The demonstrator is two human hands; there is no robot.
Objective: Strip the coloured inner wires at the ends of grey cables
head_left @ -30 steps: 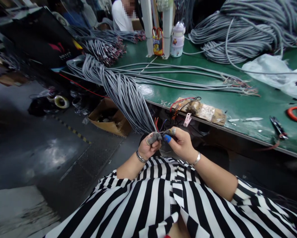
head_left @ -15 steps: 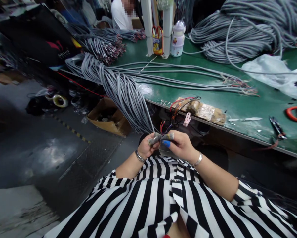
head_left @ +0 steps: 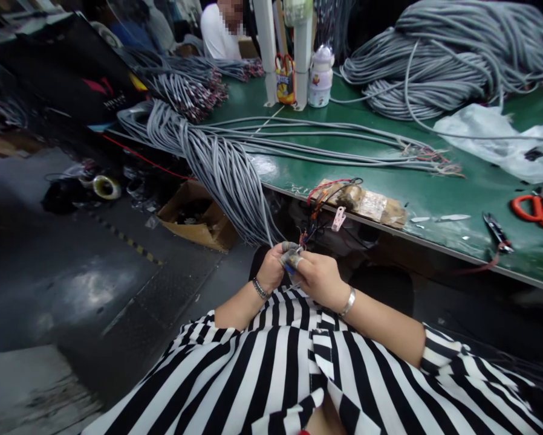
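Observation:
A thick bundle of grey cables (head_left: 221, 169) hangs off the edge of the green bench (head_left: 435, 193) down toward my lap. My left hand (head_left: 274, 269) and my right hand (head_left: 314, 278) meet just below the bench edge, fingers closed and pressed together on the end of one grey cable. Thin coloured wires (head_left: 305, 237) stick up from between my fingertips. Grey and blue finger covers sit on my fingertips. Both wrists wear metal bracelets.
On the bench lie long grey cables (head_left: 326, 145), a big cable coil (head_left: 444, 60), a taped board with wires (head_left: 362, 202), red scissors (head_left: 537, 211), cutters (head_left: 496, 229), a plastic bag (head_left: 493, 136) and a bottle (head_left: 319, 75). A cardboard box (head_left: 196, 217) sits on the floor. A person sits far behind.
My hands have drawn closer together and shifted slightly left; the coloured wire ends now show as a shorter tuft above my fingertips.

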